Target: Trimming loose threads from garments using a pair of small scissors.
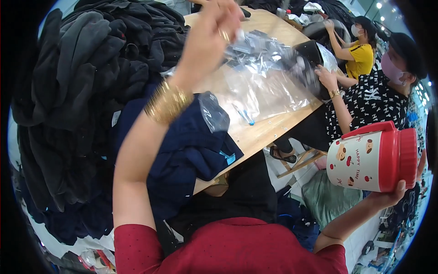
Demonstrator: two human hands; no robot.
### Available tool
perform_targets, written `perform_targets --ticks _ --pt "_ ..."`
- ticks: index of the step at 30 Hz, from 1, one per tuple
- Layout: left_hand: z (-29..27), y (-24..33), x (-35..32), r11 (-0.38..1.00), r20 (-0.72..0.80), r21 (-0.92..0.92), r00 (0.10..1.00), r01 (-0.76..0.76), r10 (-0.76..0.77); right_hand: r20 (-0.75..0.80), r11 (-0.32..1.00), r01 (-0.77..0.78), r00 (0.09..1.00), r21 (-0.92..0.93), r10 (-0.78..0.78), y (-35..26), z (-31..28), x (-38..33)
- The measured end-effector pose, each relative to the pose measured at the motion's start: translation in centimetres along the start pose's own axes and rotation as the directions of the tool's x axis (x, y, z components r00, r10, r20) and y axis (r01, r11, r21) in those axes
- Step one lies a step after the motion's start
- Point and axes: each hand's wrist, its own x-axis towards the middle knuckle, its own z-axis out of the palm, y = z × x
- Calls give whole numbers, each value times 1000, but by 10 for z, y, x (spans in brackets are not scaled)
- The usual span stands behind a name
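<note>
The person's right hand grasps a red-and-cream jug with a plump cylindrical body, a cherry-and-cartoon pattern and a ribbed red lid; the thumb presses near the lid end, and fingertips show beyond the far side. The jug is held up off to the right of the bench, tipped on its side, its lid toward the right and its red handle uppermost. The left hand is raised over the far part of the pale wooden bench, its fingers bent and blurred, and I cannot tell whether it grips anything; a broad gold bangle circles that forearm. Beneath and beyond it, crinkled clear plastic bags spread across the wood, with a slim blue-tipped object among them. Folded navy-blue cloth with a light-blue tag lies at the near edge, next to a tall heap of charcoal-grey garments on the left. Across the bench, a co-worker in a black top with white print handles a dark item in clear plastic, and another person in a yellow top works farther back.
</note>
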Motion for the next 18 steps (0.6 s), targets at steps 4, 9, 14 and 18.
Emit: perform_targets --ticks 4,9,14,18 --pt "35 -4 -81 985 -126 128 987 114 -98 -309 992 -124 944 1 118 -32 54 2" --pt "53 -23 -124 984 -261 -23 949 177 -177 -7 987 -113 993 115 114 -79 152 -29" --pt "55 -8 -139 967 -326 -230 928 108 -181 401 930 -215 912 299 82 -49 153 21" --pt "53 -1 -156 951 -282 -292 940 105 -190 502 863 -241 865 443 -17 -34 182 2"
